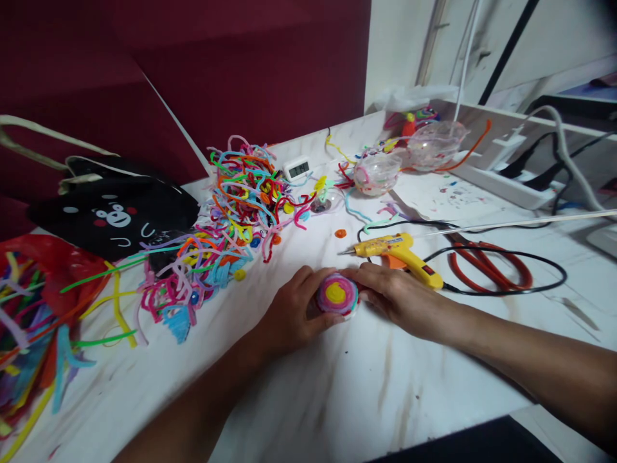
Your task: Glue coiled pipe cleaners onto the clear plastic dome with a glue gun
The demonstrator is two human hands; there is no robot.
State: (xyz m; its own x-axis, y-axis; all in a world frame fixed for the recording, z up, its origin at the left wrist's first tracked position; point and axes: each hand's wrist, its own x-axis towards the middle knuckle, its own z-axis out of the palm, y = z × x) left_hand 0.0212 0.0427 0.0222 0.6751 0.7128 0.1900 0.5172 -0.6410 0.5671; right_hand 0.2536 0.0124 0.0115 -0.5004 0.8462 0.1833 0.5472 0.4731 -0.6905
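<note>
Between my two hands, low over the white tabletop, is a round coil of fuzzy pipe cleaner (336, 293), with a yellow middle, a pink ring and a lilac outer ring. My left hand (299, 307) is closed round its left side, thumb along the near edge and fingers at the far edge. My right hand (385, 292) pinches its right edge with the fingertips. What lies beneath the coil is mostly hidden. Just beyond my right hand a yellow hot glue gun (395, 252) lies on its side, its nozzle pointing left.
A tangled heap of pipe cleaners (245, 193) spreads over the left and back. Behind are a small digital timer (296, 168) and clear plastic bowls (377, 173). Red-handled scissors (486, 267), a looping black cord and a power strip (511, 183) are at right. A black bag (120, 206) stands left.
</note>
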